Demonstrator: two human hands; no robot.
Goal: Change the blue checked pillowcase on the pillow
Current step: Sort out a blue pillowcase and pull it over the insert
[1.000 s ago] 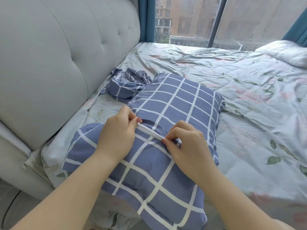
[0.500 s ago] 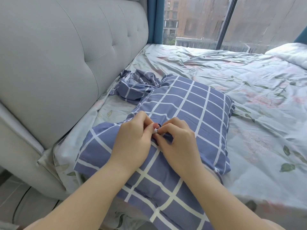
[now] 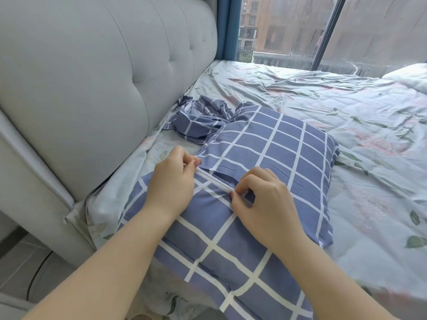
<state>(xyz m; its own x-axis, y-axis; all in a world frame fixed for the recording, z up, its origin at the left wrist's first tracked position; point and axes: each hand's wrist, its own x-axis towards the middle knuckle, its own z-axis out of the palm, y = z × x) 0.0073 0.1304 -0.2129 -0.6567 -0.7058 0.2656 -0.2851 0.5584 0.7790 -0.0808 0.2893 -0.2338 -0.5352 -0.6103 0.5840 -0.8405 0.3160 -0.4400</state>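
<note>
A pillow in a blue checked pillowcase (image 3: 272, 158) lies on the bed in front of me. A white strip (image 3: 213, 181) runs along the case's opening across its middle. My left hand (image 3: 172, 181) pinches the left end of that strip. My right hand (image 3: 263, 202) pinches the strip further right, fingers curled over the fabric. A second blue checked pillowcase (image 3: 198, 116) lies crumpled beyond the pillow, near the headboard.
A grey padded headboard (image 3: 92, 88) rises on the left. The bed carries a pale floral sheet (image 3: 346, 112). A white pillow (image 3: 409, 76) sits at the far right. A window (image 3: 288, 31) and a blue curtain (image 3: 227, 26) stand behind the bed.
Half a second ago my hands met at one point on the opening; now they have drawn apart along the white strip, the left to the left and the right to the right.
</note>
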